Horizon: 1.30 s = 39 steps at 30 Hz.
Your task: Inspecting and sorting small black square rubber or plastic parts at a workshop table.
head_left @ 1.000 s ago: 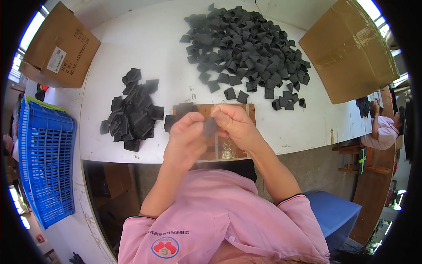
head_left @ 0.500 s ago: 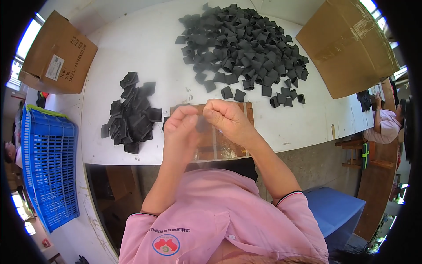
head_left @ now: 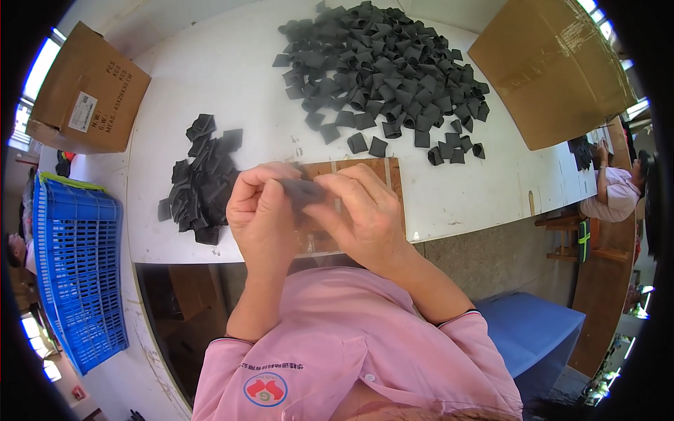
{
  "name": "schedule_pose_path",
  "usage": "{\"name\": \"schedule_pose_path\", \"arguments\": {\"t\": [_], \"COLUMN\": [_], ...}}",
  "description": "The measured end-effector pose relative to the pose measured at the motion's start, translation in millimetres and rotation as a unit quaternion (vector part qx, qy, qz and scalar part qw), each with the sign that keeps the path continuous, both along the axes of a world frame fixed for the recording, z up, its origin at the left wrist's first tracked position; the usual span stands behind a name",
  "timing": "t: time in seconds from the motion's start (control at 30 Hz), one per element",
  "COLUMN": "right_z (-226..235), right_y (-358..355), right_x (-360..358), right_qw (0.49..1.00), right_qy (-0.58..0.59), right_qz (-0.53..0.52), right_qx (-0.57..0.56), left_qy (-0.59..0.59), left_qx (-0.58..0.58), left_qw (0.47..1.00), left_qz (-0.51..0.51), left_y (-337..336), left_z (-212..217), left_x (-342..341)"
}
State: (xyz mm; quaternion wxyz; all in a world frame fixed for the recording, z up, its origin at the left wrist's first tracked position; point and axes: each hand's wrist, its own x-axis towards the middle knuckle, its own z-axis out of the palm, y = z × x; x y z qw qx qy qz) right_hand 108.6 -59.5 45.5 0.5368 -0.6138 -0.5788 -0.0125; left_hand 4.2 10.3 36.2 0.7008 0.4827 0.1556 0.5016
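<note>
Over a brown board (head_left: 385,170) at the table's front edge, both my hands pinch one small dark grey fabric piece (head_left: 300,191). My left hand (head_left: 261,210) has thumb and fingers closed on its left end. The fingertips and thumb of my right hand (head_left: 364,209) close on the right end. Fingers partly cover the piece, so its full shape is hidden. Left of my hands lies a smaller heap of dark, flatter fabric pieces (head_left: 203,179). A large pile of similar dark grey pieces (head_left: 393,70), many looped like short tubes, spreads across the far side.
Cardboard boxes stand at the far left (head_left: 88,91) and far right (head_left: 551,74) of the white table (head_left: 484,189). A blue plastic basket (head_left: 78,266) is at the left, and a blue stool-like object (head_left: 530,337) at lower right. Another person (head_left: 618,189) sits at the right.
My hands have turned and lowered slightly, and the right fingers have spread along the piece. The fabric piece shows more plainly between them now. The view has shifted slightly.
</note>
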Motion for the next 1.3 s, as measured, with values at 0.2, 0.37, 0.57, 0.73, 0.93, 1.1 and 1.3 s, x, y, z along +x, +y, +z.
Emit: {"name": "schedule_pose_path", "arguments": {"t": [0.2,0.37,0.57,0.73,0.93,1.1,1.3], "right_z": [-12.9,-25.0,-7.4,-20.8,-5.6,-3.3,-29.0], "right_y": [3.2,3.9,5.7,8.7,-3.0,-25.6,-37.9], "right_x": [4.0,2.6,7.6,9.0,10.3,2.6,-11.5], "right_qw": [0.999,0.997,0.996,0.995,0.974,0.807,0.613], "right_qy": [0.037,0.075,0.073,0.084,0.208,0.568,0.758], "right_qz": [0.007,0.021,0.041,0.049,0.068,0.157,0.197], "right_qx": [-0.001,0.016,-0.016,-0.003,-0.059,-0.037,-0.103], "left_qy": [-0.060,-0.028,-0.049,-0.012,0.021,0.102,0.186], "left_qx": [-0.119,-0.107,-0.079,-0.078,-0.069,0.019,-0.017], "left_qw": [0.990,0.993,0.995,0.997,0.997,0.994,0.982], "left_qz": [-0.043,-0.034,-0.029,-0.022,0.007,0.013,0.027], "left_y": [-2.7,-3.8,3.6,0.4,-8.2,-27.0,-41.7], "left_z": [-10.7,-17.6,-14.1,-22.3,-15.0,-10.5,-16.8], "left_x": [-4.4,-6.2,-4.0,-4.0,-9.4,-12.2,-8.0]}}
